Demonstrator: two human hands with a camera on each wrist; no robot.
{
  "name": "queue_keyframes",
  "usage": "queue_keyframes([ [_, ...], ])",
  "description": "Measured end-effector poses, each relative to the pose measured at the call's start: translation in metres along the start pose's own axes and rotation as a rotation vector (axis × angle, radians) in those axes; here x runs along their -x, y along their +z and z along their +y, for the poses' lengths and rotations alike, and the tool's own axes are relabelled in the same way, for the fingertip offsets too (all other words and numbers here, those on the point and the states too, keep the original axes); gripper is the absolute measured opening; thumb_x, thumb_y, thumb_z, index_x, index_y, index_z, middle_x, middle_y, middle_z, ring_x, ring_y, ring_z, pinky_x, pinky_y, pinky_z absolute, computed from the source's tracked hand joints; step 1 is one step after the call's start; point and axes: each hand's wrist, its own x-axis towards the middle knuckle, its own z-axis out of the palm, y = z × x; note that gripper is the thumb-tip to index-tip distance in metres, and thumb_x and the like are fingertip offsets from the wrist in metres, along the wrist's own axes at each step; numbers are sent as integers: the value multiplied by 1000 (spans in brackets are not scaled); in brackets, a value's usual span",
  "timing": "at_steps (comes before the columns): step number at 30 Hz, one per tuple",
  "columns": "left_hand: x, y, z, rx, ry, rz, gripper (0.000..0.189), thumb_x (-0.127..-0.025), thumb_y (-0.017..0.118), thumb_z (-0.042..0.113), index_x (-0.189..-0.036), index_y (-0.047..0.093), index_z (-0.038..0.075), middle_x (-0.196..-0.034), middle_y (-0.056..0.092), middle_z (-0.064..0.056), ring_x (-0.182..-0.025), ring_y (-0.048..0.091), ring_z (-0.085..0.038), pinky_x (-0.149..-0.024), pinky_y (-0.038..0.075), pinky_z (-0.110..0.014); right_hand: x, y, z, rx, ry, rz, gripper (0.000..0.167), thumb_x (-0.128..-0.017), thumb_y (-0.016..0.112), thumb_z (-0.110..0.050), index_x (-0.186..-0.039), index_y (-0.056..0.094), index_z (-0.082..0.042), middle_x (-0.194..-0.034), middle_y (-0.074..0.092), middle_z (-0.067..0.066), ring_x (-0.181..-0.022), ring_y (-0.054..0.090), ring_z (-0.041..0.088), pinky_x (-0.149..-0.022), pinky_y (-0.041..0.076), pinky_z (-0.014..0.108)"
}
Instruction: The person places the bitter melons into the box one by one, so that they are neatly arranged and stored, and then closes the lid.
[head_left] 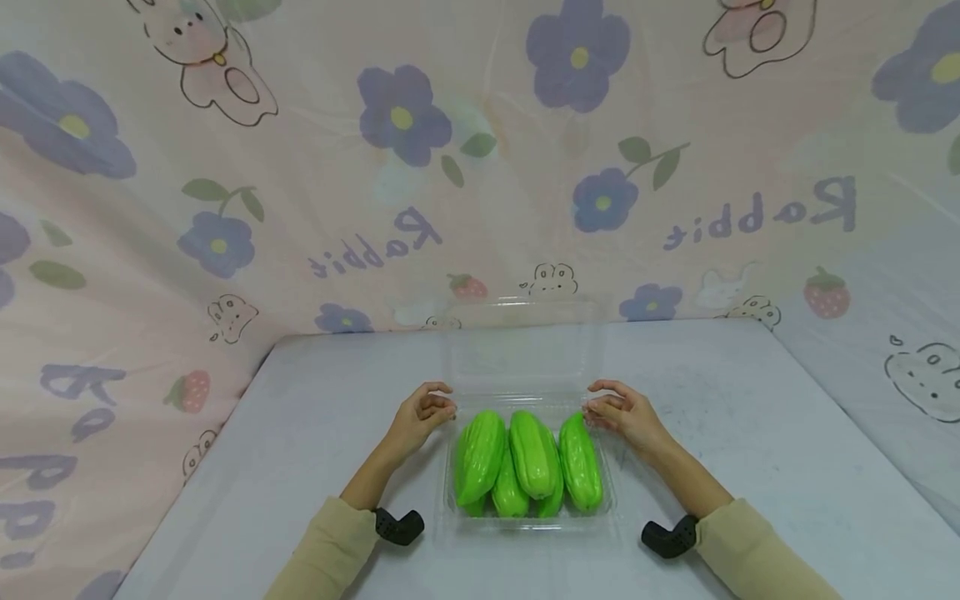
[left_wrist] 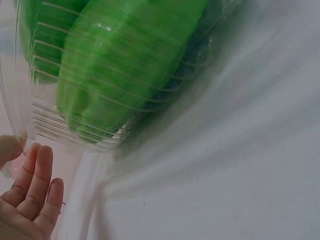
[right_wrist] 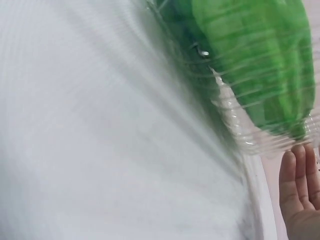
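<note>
A clear plastic clamshell box (head_left: 525, 523) lies on the table with several glossy green, ribbed, elongated fruits (head_left: 534, 454) piled in its base. Its see-through lid (head_left: 525, 354) stands raised at the back. At the back left corner, my left hand (head_left: 422, 417) pinches the rim, thumb on one side and fingertips (left_wrist: 44, 152) on the other. My right hand (head_left: 626, 414) holds the back right corner the same way, beside the rightmost fruit. In the right wrist view its fingers (right_wrist: 299, 167) reach up to the box's ribbed wall, while the thumb is out of sight there.
A white-covered table (head_left: 337, 383) extends around the box. Behind it hangs a patterned cloth (head_left: 495, 192) with flowers and rabbits. Black wrist mounts (head_left: 400, 527) stick out from both beige sleeves (head_left: 330, 546), in front of the box on either side.
</note>
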Motion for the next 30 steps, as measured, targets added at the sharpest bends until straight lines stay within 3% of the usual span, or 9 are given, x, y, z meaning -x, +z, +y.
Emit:
queue_keyframes([
  [6, -1, 0, -1, 4, 10, -3, 37, -96, 59, 13, -129, 50, -1, -113, 62, -28, -90, 64, -8, -82, 56, -23, 0, -1, 1, -11, -7, 1, 19, -97, 56, -8, -116, 54, -8, -85, 71, -14, -84, 69, 0, -78, 58, 17],
  [14, -2, 0, -2, 3, 6, -3, 38, -97, 58, 16, -129, 49, -2, -114, 62, -27, -92, 65, -12, -86, 57, -27, -1, 0, 3, -21, -39, 0, 17, -97, 55, -8, -114, 56, -9, -85, 71, -14, -83, 69, 0, -78, 59, 18],
  [22, -2, 1, -2, 36, 11, -4, 35, -97, 58, 14, -126, 50, -2, -113, 61, -28, -86, 64, -3, -85, 57, -27, 0, 2, 3, -18, -38, 27, 13, -96, 57, -8, -109, 58, -12, -83, 71, -13, -82, 70, 1, -76, 59, 18],
  [30, -1, 1, -5, 17, 5, -14, 33, -97, 58, 17, -120, 50, -4, -113, 63, -30, -86, 65, 1, -89, 58, -29, 4, 3, 3, 70, -29, 65, 22, -95, 59, -8, -113, 56, 4, -85, 71, -16, -83, 69, -1, -77, 59, 16],
])
